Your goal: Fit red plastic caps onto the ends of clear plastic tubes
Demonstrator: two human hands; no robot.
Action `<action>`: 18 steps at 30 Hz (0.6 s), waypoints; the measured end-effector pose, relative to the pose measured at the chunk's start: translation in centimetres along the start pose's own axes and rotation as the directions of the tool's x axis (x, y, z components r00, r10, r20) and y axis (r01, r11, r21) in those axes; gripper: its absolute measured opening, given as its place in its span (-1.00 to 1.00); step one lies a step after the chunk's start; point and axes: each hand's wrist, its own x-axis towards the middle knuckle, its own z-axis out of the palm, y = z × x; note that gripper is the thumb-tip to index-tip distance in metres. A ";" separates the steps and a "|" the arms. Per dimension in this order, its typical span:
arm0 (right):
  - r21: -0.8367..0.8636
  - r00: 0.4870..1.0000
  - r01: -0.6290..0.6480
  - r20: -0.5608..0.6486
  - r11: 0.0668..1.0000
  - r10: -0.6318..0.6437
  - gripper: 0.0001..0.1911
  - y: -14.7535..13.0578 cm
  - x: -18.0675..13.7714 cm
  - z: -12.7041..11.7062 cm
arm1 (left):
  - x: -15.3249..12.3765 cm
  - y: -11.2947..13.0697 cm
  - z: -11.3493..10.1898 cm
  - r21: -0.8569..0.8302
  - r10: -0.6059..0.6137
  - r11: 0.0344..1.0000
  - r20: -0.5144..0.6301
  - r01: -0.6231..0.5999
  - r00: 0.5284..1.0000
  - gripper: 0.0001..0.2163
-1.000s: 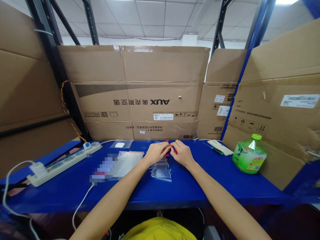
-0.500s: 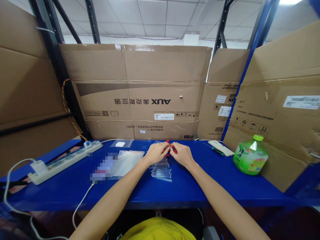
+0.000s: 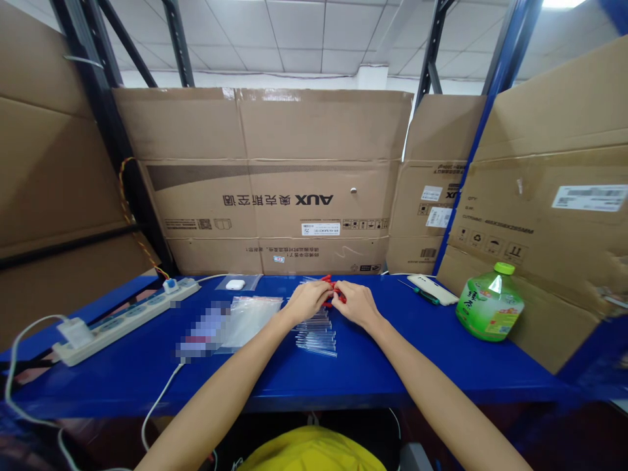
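Note:
My left hand [image 3: 308,301] and my right hand [image 3: 358,303] meet over the middle of the blue table [image 3: 373,373]. Fingers of both are bent and pinched together, and whatever lies between the fingertips is too small and covered to name. Small red pieces [image 3: 328,279] show around and beneath the fingertips. Just in front of my hands lies a row of thin, clear sticks or tubes [image 3: 316,341], partly hidden under my left hand. Left of them, a clear plastic bag [image 3: 251,320] with a red top edge lies flat.
A blurred-out phone-like item [image 3: 202,332] with a white cable lies left, beside a power strip [image 3: 132,319]. A white case [image 3: 235,284] sits on a small bag. At right are a green bottle [image 3: 490,304], a white slab [image 3: 432,289] and a dark green tool [image 3: 426,296]. Cardboard [image 3: 275,131] walls the back.
My right fingertips have shifted slightly and come closer to my left ones. The whole view has moved a little; the clear sticks lie as before.

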 end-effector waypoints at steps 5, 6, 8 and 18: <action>0.035 0.996 -0.050 0.072 0.998 0.047 -0.83 0.2 0.0 -0.1 | 0.0 -0.5 0.4 -0.013 0.027 1.000 -0.004 -0.027 1.000 -0.74; 0.041 0.995 -0.054 0.082 0.998 0.050 -0.83 0.1 0.0 -0.2 | 0.0 -0.6 0.5 -0.017 0.037 0.999 -0.001 -0.037 0.999 -0.75; 0.038 0.994 -0.059 0.095 0.998 0.055 -0.82 0.0 0.1 -0.3 | 0.0 -0.8 0.5 -0.029 0.051 0.998 0.001 -0.051 0.999 -0.76; -0.070 0.987 -0.083 0.130 0.994 0.092 -0.84 -1.1 0.1 -0.3 | 0.0 -0.1 -0.2 0.037 0.033 0.999 0.060 -0.035 0.998 -0.72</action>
